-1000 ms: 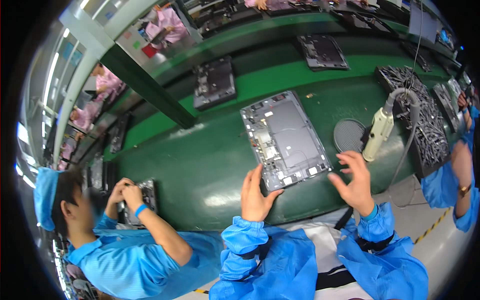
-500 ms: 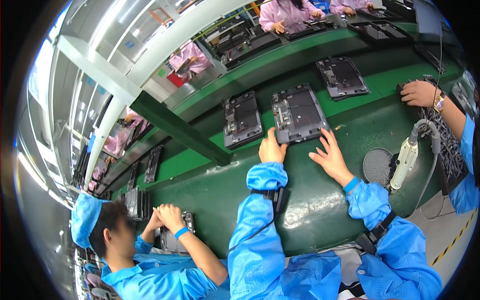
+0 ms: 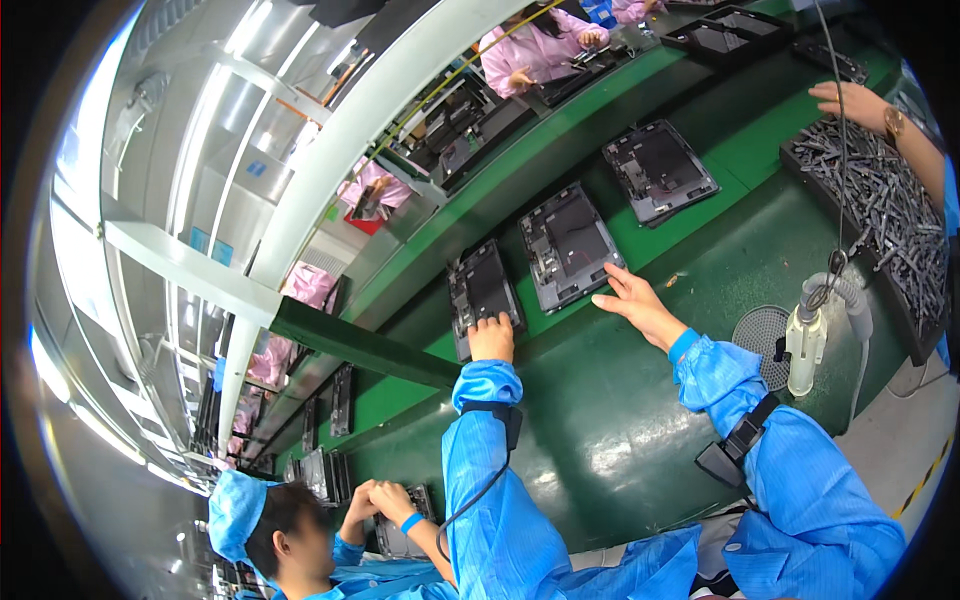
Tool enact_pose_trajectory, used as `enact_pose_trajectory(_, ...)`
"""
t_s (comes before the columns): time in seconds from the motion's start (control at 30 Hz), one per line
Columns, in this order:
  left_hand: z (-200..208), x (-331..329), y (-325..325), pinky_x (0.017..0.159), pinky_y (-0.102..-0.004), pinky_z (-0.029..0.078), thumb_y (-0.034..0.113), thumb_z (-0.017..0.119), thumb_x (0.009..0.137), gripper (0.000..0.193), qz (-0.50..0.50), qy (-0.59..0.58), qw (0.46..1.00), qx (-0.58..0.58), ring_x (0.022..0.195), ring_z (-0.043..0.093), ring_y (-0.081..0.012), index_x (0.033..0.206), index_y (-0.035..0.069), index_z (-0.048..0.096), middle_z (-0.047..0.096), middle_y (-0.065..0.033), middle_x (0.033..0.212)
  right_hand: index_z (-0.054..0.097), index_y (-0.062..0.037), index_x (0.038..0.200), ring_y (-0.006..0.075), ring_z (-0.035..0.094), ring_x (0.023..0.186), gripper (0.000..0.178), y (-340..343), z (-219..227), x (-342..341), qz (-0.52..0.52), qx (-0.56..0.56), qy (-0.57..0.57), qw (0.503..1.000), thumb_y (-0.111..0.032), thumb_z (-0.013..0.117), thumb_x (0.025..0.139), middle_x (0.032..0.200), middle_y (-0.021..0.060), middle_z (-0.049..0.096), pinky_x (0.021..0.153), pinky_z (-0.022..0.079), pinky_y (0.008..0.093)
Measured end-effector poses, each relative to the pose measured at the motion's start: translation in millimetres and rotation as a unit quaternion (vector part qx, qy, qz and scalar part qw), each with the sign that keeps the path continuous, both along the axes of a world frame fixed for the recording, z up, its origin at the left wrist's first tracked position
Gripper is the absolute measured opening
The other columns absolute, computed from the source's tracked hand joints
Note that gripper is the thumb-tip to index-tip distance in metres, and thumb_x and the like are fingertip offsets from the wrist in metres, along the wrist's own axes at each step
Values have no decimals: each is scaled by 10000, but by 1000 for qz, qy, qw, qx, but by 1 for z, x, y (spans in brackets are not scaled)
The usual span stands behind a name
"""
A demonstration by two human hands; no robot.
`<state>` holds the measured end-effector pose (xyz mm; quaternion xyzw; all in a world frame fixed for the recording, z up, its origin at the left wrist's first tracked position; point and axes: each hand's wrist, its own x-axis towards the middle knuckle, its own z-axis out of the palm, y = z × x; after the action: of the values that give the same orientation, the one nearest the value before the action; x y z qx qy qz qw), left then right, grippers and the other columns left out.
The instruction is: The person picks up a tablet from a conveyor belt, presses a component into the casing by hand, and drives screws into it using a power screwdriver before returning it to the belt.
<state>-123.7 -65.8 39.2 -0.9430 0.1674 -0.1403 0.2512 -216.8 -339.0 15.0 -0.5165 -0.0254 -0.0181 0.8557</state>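
Note:
Three opened tablet housings with exposed dark inner parts lie on the green strip. My left hand (image 3: 492,339) is at the near end of the left tablet housing (image 3: 484,284), its fingers bent over the edge and the thumb hidden. By the near right corner of the middle tablet housing (image 3: 568,240), my right hand (image 3: 640,308) has its fingers stretched and apart; a fingertip is at the corner, and whether it touches I cannot tell. Beyond them, to the right, lies the third tablet housing (image 3: 660,170).
A pale hand-held tool (image 3: 803,350) with a hose stands beside a round perforated disc (image 3: 760,335). At right, another person's hand (image 3: 850,105) is over a box of dark strips (image 3: 885,200). A green beam (image 3: 360,345) slants nearby. A co-worker (image 3: 290,530) sits left.
My left hand has left the middle housing's near corner for the left housing. My right hand stays near the middle one. The view has turned, and the other person's hand is raised off the box.

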Motion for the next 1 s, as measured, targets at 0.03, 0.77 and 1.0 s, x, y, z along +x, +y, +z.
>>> enact_pose_trajectory(0.03,-2,5,7,801,-431,469,213,719,682,417,-30,-11,999,36,898,624,-272,1044,104,543,648,-80,917,182,56,1436,288,138,1420,821,3,-1,0,4,6,-3,1000,-115,695,819,1517,206,164,1128,208,370)
enact_pose_trajectory(0.77,100,-230,-125,618,-349,486,121,685,696,434,-107,-274,947,-131,675,631,-245,1107,5,605,674,-95,891,165,-98,1474,300,588,1054,787,-11,61,-106,170,121,53,977,-434,585,899,1322,230,449,869,506,403)
enact_pose_trajectory(1.0,27,-367,-173,717,-344,388,91,694,634,402,-108,-195,943,-248,753,561,-193,1035,71,686,678,-21,1069,87,46,1452,163,637,858,929,-32,23,-179,120,-145,-36,981,-116,720,792,1088,185,616,708,524,277)
